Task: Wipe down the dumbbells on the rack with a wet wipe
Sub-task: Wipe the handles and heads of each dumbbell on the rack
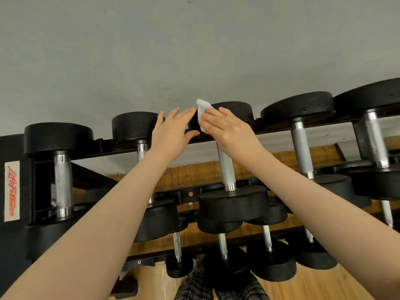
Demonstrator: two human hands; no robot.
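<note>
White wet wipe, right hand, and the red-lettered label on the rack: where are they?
White wet wipe [203, 105]: head view, upper free corner.
Right hand [227, 128]: head view, back of hand.
Red-lettered label [12, 191]: head view, label's middle.

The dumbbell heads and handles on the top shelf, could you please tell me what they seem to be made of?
The dumbbell heads look like matte black rubber or a rubber-like coating: dull, slightly pitted, no shine. The handles look like bare metal, probably steel or chrome: silvery, with a fine cross-hatched grip and polished collars at the ends.
</note>
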